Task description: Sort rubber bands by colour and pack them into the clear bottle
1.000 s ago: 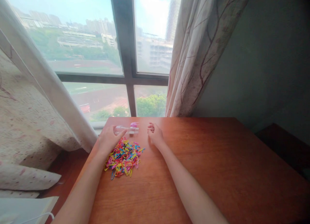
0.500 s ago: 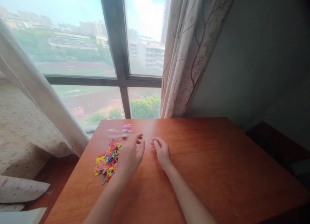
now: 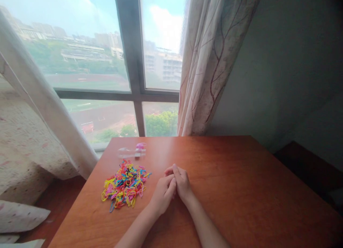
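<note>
My left hand (image 3: 163, 193) and my right hand (image 3: 182, 182) are together over the wooden table, close to its middle. Both are closed, with their fingers curled against each other and the left fingertips tucked into the right palm. The insides of the hands are hidden, so I cannot tell whether anything lies in them. Just left of my left hand spreads a pile of small looped plastic clips (image 3: 125, 185) in yellow, red, pink, blue and orange; neither hand touches it.
Behind the pile, a clear plastic item (image 3: 127, 153) lies beside a small pink bundle (image 3: 140, 146). The brown table (image 3: 241, 191) extends to the right. A window (image 3: 135, 94) and curtains (image 3: 203, 69) stand beyond its far edge.
My left hand has moved right and nearer to me, away from the pile, and closed. My right hand has come nearer too, and the hands now touch. The whole pile shows.
</note>
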Motion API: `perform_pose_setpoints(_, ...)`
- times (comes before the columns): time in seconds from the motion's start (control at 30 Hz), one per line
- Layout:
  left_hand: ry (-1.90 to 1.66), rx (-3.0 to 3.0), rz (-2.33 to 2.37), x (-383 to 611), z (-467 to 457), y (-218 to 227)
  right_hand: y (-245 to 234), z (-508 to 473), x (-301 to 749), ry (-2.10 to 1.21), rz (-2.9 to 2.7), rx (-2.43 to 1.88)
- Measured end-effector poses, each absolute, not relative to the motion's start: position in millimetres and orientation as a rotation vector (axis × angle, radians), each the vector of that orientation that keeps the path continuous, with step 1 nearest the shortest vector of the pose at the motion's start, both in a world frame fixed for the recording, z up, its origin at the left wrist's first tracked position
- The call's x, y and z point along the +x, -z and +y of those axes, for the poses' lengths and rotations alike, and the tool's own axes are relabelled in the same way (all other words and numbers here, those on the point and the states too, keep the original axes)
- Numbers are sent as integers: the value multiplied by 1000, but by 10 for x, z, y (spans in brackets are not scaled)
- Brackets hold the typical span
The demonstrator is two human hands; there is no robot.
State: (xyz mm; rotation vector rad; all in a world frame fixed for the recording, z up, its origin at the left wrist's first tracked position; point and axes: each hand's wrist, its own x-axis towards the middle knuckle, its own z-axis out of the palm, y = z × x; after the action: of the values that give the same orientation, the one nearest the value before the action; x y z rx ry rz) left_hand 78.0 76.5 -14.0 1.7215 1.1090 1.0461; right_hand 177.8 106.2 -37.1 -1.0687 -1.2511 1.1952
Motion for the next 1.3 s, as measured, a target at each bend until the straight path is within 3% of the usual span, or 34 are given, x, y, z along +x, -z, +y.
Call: perform_pose_setpoints(1.3,-1071,1512,1129,823,797,205,337,1070,1821,-910,-1379,-1238)
